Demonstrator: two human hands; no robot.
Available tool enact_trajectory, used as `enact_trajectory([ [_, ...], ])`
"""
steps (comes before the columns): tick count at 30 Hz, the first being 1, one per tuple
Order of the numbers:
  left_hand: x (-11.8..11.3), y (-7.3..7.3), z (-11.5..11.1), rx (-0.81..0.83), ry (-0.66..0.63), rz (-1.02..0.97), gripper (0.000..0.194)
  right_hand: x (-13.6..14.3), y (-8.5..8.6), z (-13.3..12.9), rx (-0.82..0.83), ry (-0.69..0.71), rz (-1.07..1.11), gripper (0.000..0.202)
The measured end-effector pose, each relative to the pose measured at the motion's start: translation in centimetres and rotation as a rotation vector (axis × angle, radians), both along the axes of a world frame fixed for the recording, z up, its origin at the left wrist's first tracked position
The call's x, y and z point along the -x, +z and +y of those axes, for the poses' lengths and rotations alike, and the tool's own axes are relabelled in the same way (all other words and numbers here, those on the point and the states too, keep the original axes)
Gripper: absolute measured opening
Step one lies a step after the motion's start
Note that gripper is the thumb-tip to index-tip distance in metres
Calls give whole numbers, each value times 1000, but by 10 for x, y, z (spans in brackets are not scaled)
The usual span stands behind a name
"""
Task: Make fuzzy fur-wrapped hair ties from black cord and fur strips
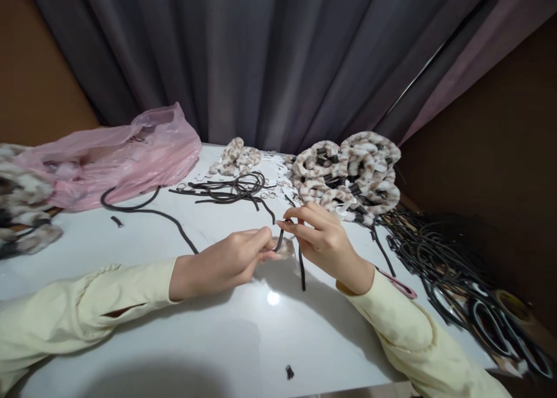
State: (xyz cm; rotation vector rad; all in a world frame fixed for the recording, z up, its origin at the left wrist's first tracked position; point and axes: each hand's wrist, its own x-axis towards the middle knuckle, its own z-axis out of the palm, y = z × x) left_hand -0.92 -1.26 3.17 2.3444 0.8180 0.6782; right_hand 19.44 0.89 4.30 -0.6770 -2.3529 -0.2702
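Both of my hands meet over the white table, in sleeves of pale yellow. My left hand (pixel 230 256) is closed in a pinch around a dark cord (pixel 279 242), and a bit of fluffy fabric (pixel 285 249) shows just past its fingertips. The upper end of that cord sits between the thumb and fingers of my right hand (pixel 324 238). Below the right hand's fingers another stretch of dark cord (pixel 301 270) hangs or lies down toward the table. Whether these stretches are one cord, I cannot tell.
Behind the hands lie a heap of dark cords (pixel 237 189), small metal rings (pixel 270 195) and spotted plush loops (pixel 348 172). A pink plastic bag (pixel 126 160) stands left. Many tangled cords (pixel 430 253) and pink-handled scissors (pixel 402 288) are right. A small black piece (pixel 289 372) lies in front.
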Motion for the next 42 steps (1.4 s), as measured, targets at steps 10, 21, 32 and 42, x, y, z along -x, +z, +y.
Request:
enact_trajectory([
  [10, 3, -2, -3, -99, -87, -55, 31, 12, -13, -5, 174, 79, 179, 24],
  [21, -6, 6, 18, 648, 317, -384, 18, 15, -4, -14, 272, -30, 374, 30],
  [32, -1, 3, 35, 1131, 338, -644, 14, 40, -29, -21, 1146, -102, 442, 37],
  [42, -4, -12, 24, -36, 459, -147, 8, 32, -2, -26, 1279, -90, 384, 31],
])
